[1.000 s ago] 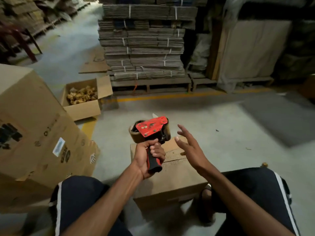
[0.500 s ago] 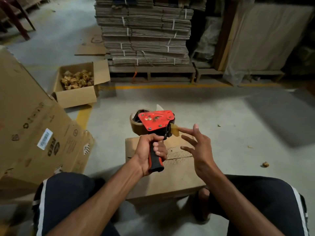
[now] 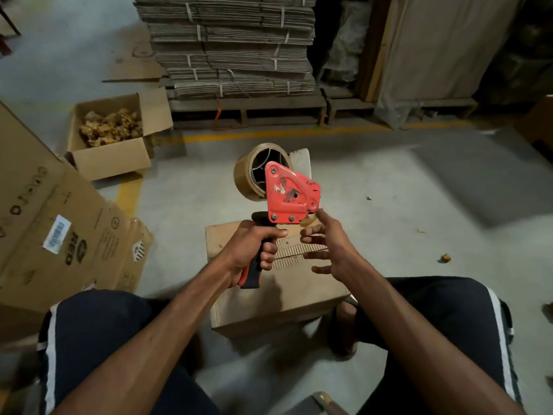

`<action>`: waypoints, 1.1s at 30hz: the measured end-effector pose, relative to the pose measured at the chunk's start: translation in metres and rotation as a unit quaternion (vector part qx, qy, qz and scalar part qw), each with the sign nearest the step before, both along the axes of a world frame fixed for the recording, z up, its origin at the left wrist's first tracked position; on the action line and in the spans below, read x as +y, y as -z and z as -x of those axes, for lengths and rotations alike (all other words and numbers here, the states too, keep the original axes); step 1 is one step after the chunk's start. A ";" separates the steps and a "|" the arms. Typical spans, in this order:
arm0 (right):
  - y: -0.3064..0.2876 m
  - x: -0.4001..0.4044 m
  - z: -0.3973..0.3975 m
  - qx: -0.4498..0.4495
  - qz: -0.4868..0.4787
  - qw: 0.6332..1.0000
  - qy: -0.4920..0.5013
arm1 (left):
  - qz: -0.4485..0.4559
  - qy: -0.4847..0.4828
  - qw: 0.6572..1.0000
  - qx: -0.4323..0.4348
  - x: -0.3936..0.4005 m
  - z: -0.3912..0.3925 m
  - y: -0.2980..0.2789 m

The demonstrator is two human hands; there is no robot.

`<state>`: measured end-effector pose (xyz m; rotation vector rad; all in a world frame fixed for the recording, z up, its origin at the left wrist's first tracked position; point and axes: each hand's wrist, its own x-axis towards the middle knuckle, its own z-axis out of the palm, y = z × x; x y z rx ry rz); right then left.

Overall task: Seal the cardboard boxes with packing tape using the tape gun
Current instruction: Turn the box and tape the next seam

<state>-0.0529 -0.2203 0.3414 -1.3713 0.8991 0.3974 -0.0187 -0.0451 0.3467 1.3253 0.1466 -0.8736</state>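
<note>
While the left hand (image 3: 254, 250) grips the tape gun (image 3: 288, 196) above the small box (image 3: 269, 304) on the floor, the right hand's (image 3: 332, 250) spread fingers (image 3: 324, 218) should pinch the tape end and draw it out.

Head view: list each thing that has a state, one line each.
tape gun: held upright, off the box
left hand: grips the handle
right hand: fingers spread, fingertip at the tape end
small box: flaps closed
open box: flaps open, filled with brown scraps
</note>
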 end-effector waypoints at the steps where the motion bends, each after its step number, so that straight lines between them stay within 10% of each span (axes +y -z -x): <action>1: 0.002 -0.001 -0.001 0.002 0.013 1.000 0.002 | -0.008 0.008 1.000 -0.006 0.000 0.001 0.000; 17: 0.012 -0.015 0.011 0.053 -0.002 0.994 -0.092 | -0.085 0.072 0.986 -0.125 0.020 0.008 0.002; 33: 0.059 -0.051 -0.002 -0.125 0.333 0.934 0.016 | -0.169 0.171 0.935 -0.259 0.022 -0.003 0.028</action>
